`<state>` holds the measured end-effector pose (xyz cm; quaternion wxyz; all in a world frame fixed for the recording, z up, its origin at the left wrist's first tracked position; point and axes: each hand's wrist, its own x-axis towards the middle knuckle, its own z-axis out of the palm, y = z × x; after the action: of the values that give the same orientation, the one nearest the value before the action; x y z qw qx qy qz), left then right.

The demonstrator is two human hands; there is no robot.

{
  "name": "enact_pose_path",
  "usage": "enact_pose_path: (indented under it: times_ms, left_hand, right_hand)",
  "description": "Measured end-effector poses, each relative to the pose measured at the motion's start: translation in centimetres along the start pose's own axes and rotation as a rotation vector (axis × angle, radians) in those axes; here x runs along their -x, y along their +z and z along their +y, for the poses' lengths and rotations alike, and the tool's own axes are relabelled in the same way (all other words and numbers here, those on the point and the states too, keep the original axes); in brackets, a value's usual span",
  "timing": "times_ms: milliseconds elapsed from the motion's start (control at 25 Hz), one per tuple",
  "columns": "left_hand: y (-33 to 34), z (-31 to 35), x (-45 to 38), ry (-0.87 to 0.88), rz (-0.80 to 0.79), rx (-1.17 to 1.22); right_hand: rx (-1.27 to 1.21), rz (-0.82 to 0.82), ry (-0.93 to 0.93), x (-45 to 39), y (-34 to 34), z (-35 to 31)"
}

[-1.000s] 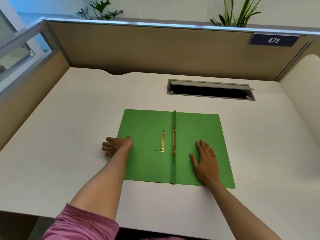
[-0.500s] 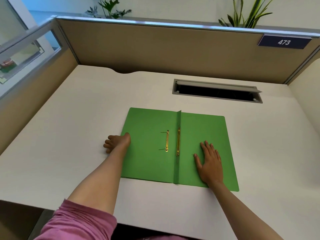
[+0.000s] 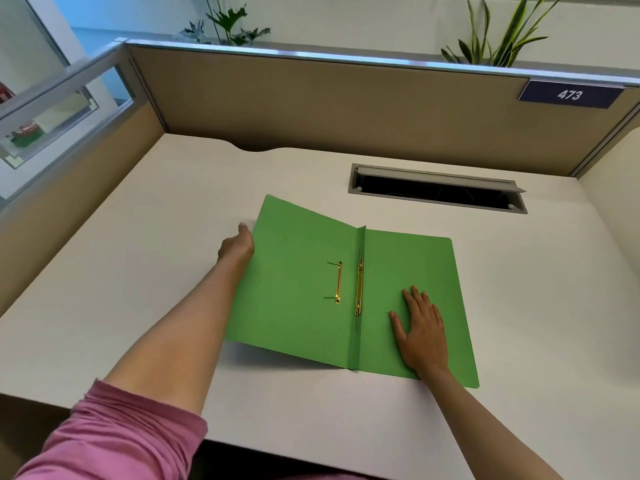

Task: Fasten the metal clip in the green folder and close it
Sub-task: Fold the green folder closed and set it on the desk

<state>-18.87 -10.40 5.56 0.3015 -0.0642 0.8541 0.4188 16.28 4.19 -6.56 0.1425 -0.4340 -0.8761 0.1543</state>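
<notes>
the white bench (image 3: 145, 258) is lying bare to the left of the green folder (image 3: 298, 292), giving wide room there, and bare again to its right and along the near edge. the left hand (image 3: 237, 245) is sitting at the folder's raised left cover, the right hand (image 3: 420, 332) is pressing flat on the right leaf. behind, an open cable slot (image 3: 436, 190) is cutting into the bench, and the partition wall (image 3: 346, 109) is closing off the back and both sides.

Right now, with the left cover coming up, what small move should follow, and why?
Probably swing the left cover over the spine: the left hand has raised its edge, while the right hand pins the other half flat.
</notes>
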Motion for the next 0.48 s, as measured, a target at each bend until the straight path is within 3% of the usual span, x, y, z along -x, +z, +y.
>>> enact_pose_path:
  times_ms: [80,160,320,480]
  left_hand:
    - [-1.1,1.5,0.9,-0.028,-0.444,0.145]
    - [-1.5,2.2,1.4,-0.017,-0.684,0.151]
    - [-0.1,2.4,2.1,0.032,-0.857,0.202]
    - [2.6,1.7,2.7,0.153,-0.883,0.283]
  right_hand:
    - [0.001,-0.001,0.0,0.0,0.0,0.0]
    - [0.003,-0.003,-0.003,0.0,0.0,0.0]
    - [0.001,0.0,0.001,0.0,0.1,0.1]
    - [-0.061,0.009,0.012,-0.1,0.0,0.0]
